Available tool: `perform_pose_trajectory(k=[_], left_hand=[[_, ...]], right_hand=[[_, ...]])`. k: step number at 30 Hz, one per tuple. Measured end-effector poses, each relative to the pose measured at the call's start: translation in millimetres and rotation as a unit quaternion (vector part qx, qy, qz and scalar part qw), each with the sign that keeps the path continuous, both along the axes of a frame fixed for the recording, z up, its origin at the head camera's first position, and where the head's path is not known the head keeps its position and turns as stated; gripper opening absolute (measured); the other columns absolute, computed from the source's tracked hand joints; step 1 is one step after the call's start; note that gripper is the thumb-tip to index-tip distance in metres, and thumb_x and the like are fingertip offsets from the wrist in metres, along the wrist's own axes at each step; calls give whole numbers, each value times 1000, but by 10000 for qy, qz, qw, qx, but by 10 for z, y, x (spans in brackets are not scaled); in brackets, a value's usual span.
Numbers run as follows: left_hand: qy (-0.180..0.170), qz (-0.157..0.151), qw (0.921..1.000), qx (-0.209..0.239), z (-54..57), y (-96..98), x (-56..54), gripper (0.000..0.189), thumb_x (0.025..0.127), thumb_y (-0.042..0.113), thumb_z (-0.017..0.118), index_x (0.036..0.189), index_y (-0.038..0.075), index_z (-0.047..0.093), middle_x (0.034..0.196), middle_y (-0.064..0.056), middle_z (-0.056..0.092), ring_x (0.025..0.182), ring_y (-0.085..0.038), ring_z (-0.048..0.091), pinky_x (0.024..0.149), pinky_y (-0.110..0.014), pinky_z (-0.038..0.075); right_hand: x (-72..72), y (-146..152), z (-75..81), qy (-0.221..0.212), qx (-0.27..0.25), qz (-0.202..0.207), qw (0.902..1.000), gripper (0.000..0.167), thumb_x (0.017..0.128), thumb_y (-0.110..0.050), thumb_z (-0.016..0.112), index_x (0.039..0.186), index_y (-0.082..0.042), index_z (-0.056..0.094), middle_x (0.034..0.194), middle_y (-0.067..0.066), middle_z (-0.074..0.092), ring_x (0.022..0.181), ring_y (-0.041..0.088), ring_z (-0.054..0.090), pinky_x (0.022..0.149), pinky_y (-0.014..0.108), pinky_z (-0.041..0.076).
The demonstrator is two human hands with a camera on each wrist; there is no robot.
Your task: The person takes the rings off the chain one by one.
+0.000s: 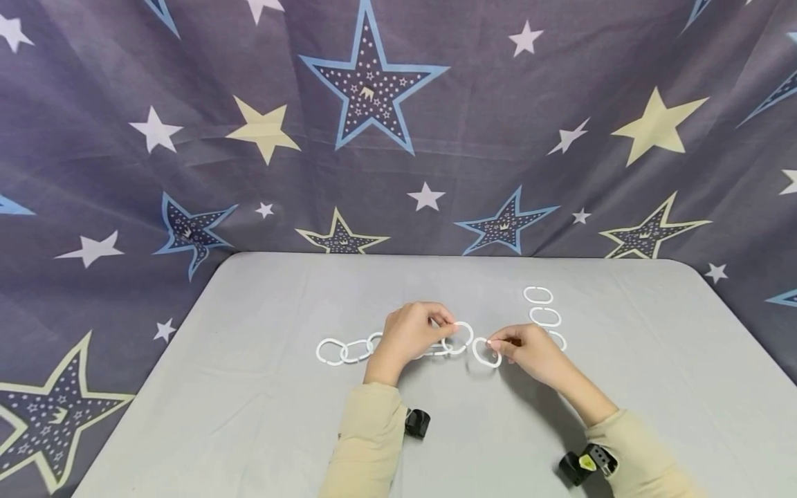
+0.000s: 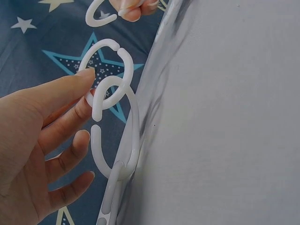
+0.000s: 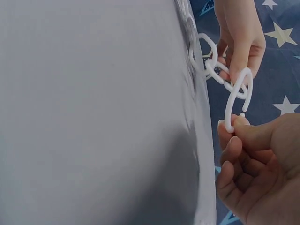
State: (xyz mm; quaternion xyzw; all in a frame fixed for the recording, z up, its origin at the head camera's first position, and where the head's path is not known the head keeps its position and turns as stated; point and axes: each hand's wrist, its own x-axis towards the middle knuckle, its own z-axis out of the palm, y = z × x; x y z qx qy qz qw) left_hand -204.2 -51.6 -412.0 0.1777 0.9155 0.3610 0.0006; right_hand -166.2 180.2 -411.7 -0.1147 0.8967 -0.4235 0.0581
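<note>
My left hand (image 1: 407,337) pinches the end link (image 2: 127,66) of a chain of white plastic oval links between thumb and index finger. Its other fingers are loosely bent. From that hand the chain (image 2: 135,140) runs left across the table, partly hidden behind the hand in the head view. My right hand (image 1: 532,351) pinches a single white link (image 3: 229,105) by its edge, just right of the chain's end. Each link has a small gap in its loop. In the head view the two held links are very close; whether they touch I cannot tell.
Three loose white links lie in a column beyond my right hand, the farthest link (image 1: 538,302) near the back, the nearest partly covered by the hand. The table (image 1: 205,415) has a grey cloth. A star-patterned curtain (image 1: 398,180) hangs behind it.
</note>
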Motion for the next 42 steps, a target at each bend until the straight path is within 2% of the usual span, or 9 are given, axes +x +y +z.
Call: perform_pose_trajectory(k=[7,12,19,23,28,37,42], left_hand=[[8,6,10000,-20,3,-1,0,8,86,39,77,88,31,75,79,23,65,61,-3,52,70,-30,42],[24,27,10000,-41,-1,0,2,8,86,40,76,88,32,75,79,24,65,61,-2,52,69,-30,42],[20,27,10000,-18,12,-5,1,8,87,39,76,89,31,76,79,24,65,61,-2,52,70,-30,42],[17,34,10000,2,14,-4,2,8,86,39,77,88,31,76,78,24,65,61,-2,52,70,-29,42],[0,53,10000,0,2,-8,2,8,86,39,77,88,32,75,78,24,65,61,-2,52,70,-29,42],[18,62,10000,-50,3,-6,0,8,86,40,76,88,32,75,79,25,65,62,-2,52,72,-30,42],[40,55,10000,-63,-2,-7,-3,8,86,40,76,88,32,75,79,25,65,62,-1,52,72,-30,42]], right_hand=[[-154,132,53,288,153,48,9995,13,94,-7,67,95,4,73,70,3,64,61,13,53,54,25,45],[-346,222,73,581,302,73,9978,13,93,-6,68,94,5,73,68,5,63,59,11,51,52,24,42],[-619,312,143,806,649,-38,9946,14,93,-7,67,96,5,74,75,7,68,61,12,54,56,26,44],[-770,366,135,894,812,-86,9926,16,94,-9,67,98,5,74,77,9,69,61,13,54,57,29,44],[-921,417,58,1155,857,-87,9896,13,91,-8,69,93,3,75,78,5,69,63,14,50,59,30,40],[-1075,439,-32,871,1302,-103,9876,15,93,-10,68,98,3,75,89,13,73,72,18,56,67,34,42],[-1118,438,-80,761,1425,-156,9867,17,94,-10,67,100,3,75,93,15,73,81,25,62,72,38,46]])
